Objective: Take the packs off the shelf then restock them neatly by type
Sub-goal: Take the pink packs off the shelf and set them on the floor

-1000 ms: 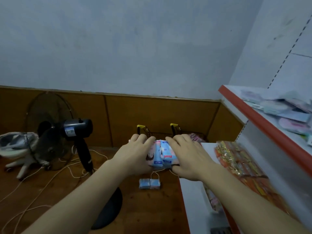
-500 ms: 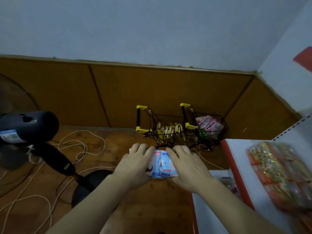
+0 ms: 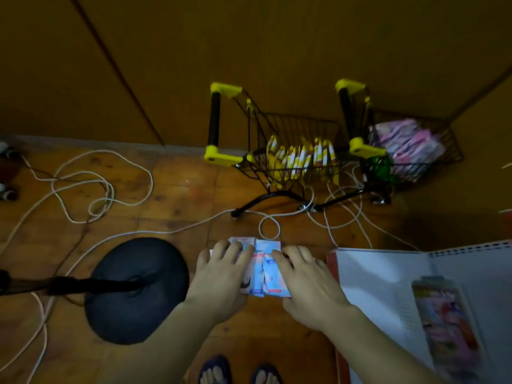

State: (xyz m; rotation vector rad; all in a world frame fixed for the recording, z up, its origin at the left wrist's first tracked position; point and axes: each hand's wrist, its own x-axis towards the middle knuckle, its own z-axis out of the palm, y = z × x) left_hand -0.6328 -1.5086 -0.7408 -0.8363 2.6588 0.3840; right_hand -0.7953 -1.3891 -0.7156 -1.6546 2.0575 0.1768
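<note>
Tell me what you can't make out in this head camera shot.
- Blue-and-pink packs: the left hand and right hand cover their sides, so the count is unclear.
- Black wire cart with pink packs: its contents are blurred.
- White shelf: cut off by the right edge.
- Black fan base: the fan head is out of frame.

Showing two bare forearms, sleeveless up to the frame edge, ending in a bare left hand and right hand; wearing dark blue strapped sandals on both feet.
</note>
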